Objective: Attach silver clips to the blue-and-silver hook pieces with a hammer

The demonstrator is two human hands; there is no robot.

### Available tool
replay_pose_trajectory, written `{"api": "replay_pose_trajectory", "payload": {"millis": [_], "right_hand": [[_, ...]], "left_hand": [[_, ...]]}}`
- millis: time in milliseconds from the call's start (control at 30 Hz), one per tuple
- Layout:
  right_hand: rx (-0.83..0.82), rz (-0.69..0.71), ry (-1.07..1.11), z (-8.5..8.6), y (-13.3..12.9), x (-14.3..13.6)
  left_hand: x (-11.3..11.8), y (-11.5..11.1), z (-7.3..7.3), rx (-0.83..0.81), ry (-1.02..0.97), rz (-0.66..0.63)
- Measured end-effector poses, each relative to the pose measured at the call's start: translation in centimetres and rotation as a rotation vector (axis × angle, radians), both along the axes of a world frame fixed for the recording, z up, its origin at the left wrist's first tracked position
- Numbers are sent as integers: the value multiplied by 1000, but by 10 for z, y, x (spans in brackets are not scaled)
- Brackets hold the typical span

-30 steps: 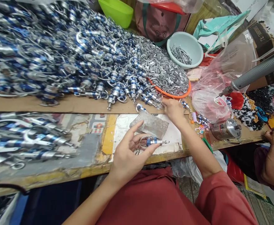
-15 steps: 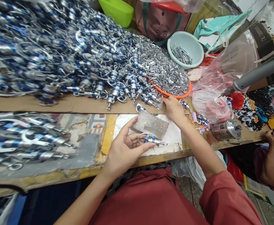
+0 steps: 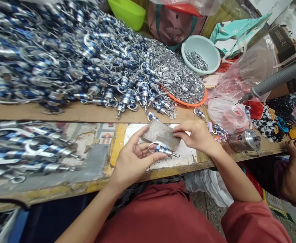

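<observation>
One blue-and-silver metal piece [image 3: 161, 149] is resting in the left hand [image 3: 135, 158], between thumb and fingers, above the near part of a grey block [image 3: 160, 133]. The right hand [image 3: 195, 135] is pinching its fingertips nearly together over the block's right end; whether they are gripping anything, I cannot tell.

Green container [image 3: 129, 15]: is sitting at the top of the frame, left of centre.
Pink bag [image 3: 175, 27]: is standing just right of it, its dark green straps showing.
Teal package [image 3: 239, 28]: is lying in the upper right.
Crumpled clear plastic bag [image 3: 225, 113]: is spreading right of centre.
Lidded canister [image 3: 242, 141]: is resting below that bag.
Black and white pieces [image 3: 266, 125]: are lying heaped toward the right edge.
</observation>
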State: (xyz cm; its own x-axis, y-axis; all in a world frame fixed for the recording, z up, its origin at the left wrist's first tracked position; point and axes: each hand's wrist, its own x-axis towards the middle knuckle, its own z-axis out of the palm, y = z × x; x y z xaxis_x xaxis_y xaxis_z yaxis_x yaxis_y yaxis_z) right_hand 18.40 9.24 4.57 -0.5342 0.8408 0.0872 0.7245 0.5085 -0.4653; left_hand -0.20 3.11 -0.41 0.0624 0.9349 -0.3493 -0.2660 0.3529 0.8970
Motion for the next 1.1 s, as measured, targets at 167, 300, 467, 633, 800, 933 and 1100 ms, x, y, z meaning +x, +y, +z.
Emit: {"api": "replay_pose_trajectory", "payload": {"millis": [167,300,467,633,800,933,1100], "right_hand": [[8,211,-140,14,-16,-7],[-40,277,-116,8,-13,-19],[-35,149,43,-11,-17,-36],[125,-181,283,-12,-32,-5],[43,-580,-242,-28,-50,70],[-52,-562,-289,-41,-61,86],[177,-308,-58,-9,-80,51]], "left_hand": [[0,1,2,5,0,-13],[0,1,4,5,-5,-21],[-1,0,4,-3,-41,-23],[0,1,2,6,-2,-15],[0,1,1,5,3,-20],[0,1,1,16,1,-9],[1,1,0,12,20,-15]]}}
